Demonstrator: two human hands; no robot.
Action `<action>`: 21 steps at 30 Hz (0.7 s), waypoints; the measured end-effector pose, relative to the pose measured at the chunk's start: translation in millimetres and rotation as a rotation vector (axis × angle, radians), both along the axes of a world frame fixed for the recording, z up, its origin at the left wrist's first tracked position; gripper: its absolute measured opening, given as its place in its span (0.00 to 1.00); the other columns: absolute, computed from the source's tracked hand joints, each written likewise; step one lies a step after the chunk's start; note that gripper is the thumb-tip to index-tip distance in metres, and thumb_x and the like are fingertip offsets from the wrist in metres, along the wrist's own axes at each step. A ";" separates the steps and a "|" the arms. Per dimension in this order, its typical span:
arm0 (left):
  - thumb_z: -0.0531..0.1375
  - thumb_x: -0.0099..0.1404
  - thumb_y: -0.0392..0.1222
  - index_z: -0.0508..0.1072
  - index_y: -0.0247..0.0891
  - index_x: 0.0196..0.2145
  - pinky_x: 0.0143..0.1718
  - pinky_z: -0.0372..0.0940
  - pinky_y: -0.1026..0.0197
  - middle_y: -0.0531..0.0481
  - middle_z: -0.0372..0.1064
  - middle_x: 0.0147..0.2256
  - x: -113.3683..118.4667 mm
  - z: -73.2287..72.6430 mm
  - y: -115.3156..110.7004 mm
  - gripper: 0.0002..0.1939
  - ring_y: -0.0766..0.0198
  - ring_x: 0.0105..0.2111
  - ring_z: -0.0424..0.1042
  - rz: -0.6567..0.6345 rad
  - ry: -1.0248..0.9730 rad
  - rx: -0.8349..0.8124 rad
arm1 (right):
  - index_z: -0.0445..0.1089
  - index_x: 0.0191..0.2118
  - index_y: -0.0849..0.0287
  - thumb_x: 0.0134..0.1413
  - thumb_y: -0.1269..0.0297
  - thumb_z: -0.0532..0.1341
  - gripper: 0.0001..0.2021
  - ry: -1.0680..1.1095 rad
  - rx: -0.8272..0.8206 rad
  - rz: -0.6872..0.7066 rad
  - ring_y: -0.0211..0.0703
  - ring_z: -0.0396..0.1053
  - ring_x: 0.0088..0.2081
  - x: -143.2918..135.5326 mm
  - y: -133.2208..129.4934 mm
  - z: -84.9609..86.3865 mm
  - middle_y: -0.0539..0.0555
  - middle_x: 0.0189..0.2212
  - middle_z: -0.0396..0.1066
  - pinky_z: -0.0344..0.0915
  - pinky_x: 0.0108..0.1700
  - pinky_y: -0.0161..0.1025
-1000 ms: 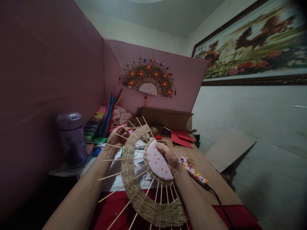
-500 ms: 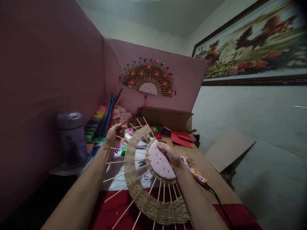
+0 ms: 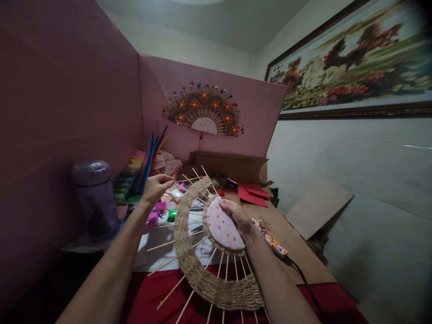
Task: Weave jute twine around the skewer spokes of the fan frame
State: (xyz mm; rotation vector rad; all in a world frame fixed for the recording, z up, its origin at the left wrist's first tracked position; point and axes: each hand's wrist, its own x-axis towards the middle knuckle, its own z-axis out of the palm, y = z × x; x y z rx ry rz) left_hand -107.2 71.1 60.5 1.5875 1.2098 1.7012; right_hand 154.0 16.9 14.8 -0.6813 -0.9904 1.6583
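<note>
My right hand [image 3: 236,218] grips the half-round centre [image 3: 221,227] of a stick-framed fan, its thumb on the white cloth with red dots. The fan's woven twine band [image 3: 184,229] curves around that centre, tilted toward the left and below. Thin wooden sticks [image 3: 168,243] radiate through the band and stick out past its outer edge. My left hand [image 3: 157,186] is closed in a pinch by the upper stick tips. From its fingertips a thin pale strand, apparently twine, runs to the band's upper end. What lies inside the pinch is mostly hidden.
A finished fan with flowers [image 3: 204,110] hangs on the pink board. A lilac flask [image 3: 96,200] stands left, near colourful pipe cleaners [image 3: 153,155]. Red sheets [image 3: 253,194] lie on cardboard at right, with a flower-patterned tool [image 3: 273,243] and its black cord [image 3: 305,281] nearby.
My left hand has shifted slightly left and turned, its back now more upward. The fan stays in my right hand, almost unmoved. The whole view has swung a little.
</note>
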 end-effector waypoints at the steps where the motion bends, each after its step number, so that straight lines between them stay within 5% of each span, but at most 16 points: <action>1: 0.65 0.42 0.40 0.75 0.35 0.20 0.22 0.54 0.66 0.52 0.68 0.19 0.4 -0.4 0.2 0.06 0.68 0.20 0.63 0.021 0.039 0.013 | 0.65 0.30 0.61 0.46 0.70 0.62 0.04 -0.001 0.003 -0.005 0.34 0.67 0.23 0.1 0.1 -0.2 0.49 0.23 0.70 0.62 0.26 0.30; 8: 0.64 0.45 0.41 0.74 0.39 0.21 0.23 0.55 0.66 0.52 0.69 0.19 1.6 -1.8 -2.2 0.04 0.65 0.22 0.65 0.202 0.258 0.108 | 0.65 0.29 0.62 0.46 0.70 0.62 0.04 0.000 0.036 -0.007 0.34 0.67 0.23 0.3 2.6 -2.5 0.49 0.23 0.70 0.62 0.27 0.31; 13: 0.63 0.47 0.45 0.76 0.38 0.20 0.23 0.54 0.66 0.52 0.70 0.19 4.3 2.0 -9.1 0.07 0.65 0.23 0.66 0.080 0.343 0.075 | 0.65 0.29 0.62 0.46 0.69 0.62 0.04 0.040 0.016 -0.021 0.35 0.67 0.24 1.5 5.6 -4.0 0.49 0.23 0.70 0.63 0.29 0.32; 21: 0.63 0.49 0.49 0.76 0.36 0.18 0.20 0.50 0.66 0.53 0.60 0.14 -1.1 4.1 -10.1 0.13 0.69 0.19 0.59 -0.031 0.066 0.041 | 0.66 0.29 0.62 0.47 0.69 0.62 0.04 0.046 0.002 0.009 0.35 0.68 0.25 2.3 3.8 -2.4 0.48 0.22 0.70 0.64 0.30 0.33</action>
